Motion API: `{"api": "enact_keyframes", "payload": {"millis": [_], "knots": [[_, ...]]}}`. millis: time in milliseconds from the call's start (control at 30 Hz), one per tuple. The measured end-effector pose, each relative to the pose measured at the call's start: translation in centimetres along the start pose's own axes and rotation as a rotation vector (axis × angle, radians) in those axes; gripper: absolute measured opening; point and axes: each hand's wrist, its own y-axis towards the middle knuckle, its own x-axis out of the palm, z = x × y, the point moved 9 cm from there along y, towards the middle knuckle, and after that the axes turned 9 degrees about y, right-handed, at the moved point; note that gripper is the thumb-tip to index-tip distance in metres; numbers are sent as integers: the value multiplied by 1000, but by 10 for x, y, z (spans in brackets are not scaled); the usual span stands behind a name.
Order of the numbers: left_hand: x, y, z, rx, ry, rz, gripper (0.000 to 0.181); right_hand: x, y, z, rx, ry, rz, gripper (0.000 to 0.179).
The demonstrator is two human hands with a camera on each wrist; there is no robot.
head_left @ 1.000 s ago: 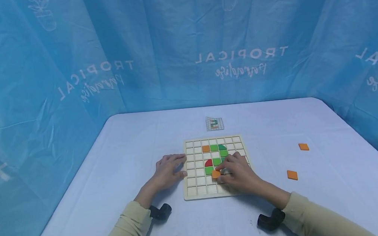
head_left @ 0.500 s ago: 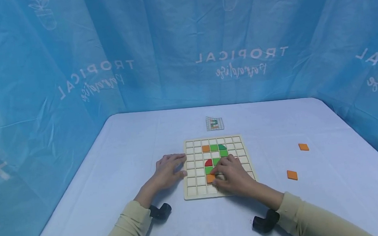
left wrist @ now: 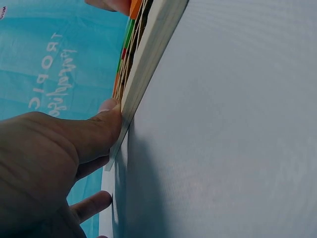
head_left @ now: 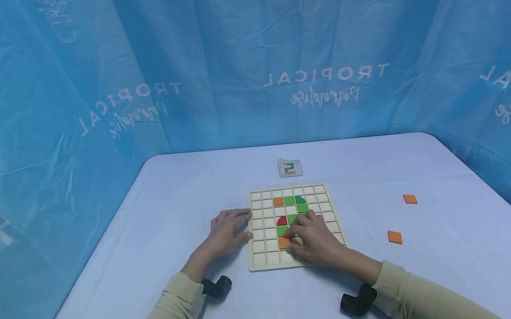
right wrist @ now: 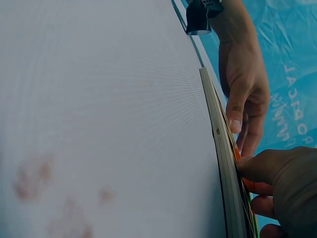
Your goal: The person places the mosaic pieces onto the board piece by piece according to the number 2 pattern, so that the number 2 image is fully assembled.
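A pale wooden grid board (head_left: 260, 259) lies on the table, with orange, green and red tiles in some of its squares. My right hand (head_left: 314, 240) is over the board's lower half, thumb and forefinger pinching an orange square tile (head_left: 283, 243) at a cell below a green tile (head_left: 282, 231). The hand hides part of the board. My left hand (head_left: 229, 231) rests against the board's left edge with relaxed fingers; in the left wrist view its thumb (left wrist: 101, 126) touches the rim. A red quarter-round tile (head_left: 281, 221) sits above the green one.
Behind the board lies a small pattern card (head_left: 290, 167) with a coloured figure on a grid. Two loose orange tiles, one farther back (head_left: 410, 199) and one nearer (head_left: 394, 237), lie to the right on the white table (head_left: 185, 186). Blue curtains (head_left: 246, 54) surround the table.
My right hand has moved slightly left with the orange tile, which was tilted over the board and now lies flat in line with a cell. My left hand has stayed put.
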Motion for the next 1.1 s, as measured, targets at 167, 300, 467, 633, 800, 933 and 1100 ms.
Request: {"api": "enact_keyframes", "payload": {"millis": [167, 300, 467, 633, 800, 933, 1100], "knots": [[-1, 0, 0, 1, -7, 4, 55, -1, 0, -1, -11, -2, 3, 25], [0, 0, 0, 5, -4, 4, 55, -1, 0, 0, -13, -5, 5, 25], [0, 0, 0, 15, -6, 6, 54, -1, -1, 1, -7, -3, 12, 25], [-2, -1, 2, 28, -10, 14, 54, -3, -1, 2, 11, -5, 18, 25], [-3, -1, 2, 23, -12, 12, 54, -10, -2, 4, 40, -3, 23, 23], [-2, -1, 1, 16, -10, 9, 54, -18, -6, 11, 85, -4, 39, 24], [0, 0, 0, 15, -4, 9, 54, -28, -15, 23, 102, -13, 72, 24]]}}
